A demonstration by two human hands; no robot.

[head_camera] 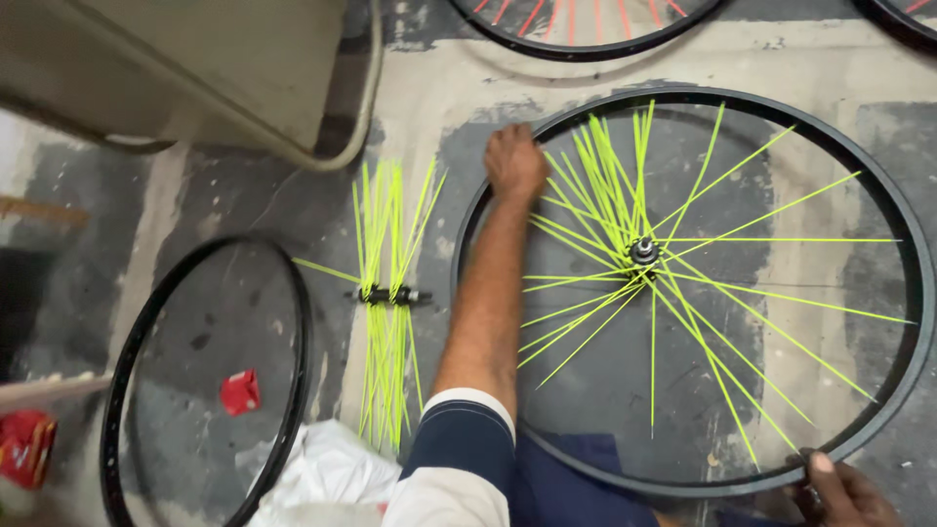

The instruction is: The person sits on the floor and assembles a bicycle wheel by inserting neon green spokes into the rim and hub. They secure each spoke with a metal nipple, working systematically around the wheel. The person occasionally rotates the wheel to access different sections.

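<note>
gripping the black rim point(908, 293) near its bottom edge, the right hand point(844, 493) held on — left hand point(514, 161) closed on yellow spokes point(595, 185).

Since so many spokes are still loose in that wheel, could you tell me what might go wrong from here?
1. The left hand reaches in at the black rim, where many yellow-green spokes lie bunched and unattached; they could tangle or end up in the wrong holes.
2. The right hand grips only the near edge of the rim, so it could shift on the floor and pull the hub off centre.
</note>
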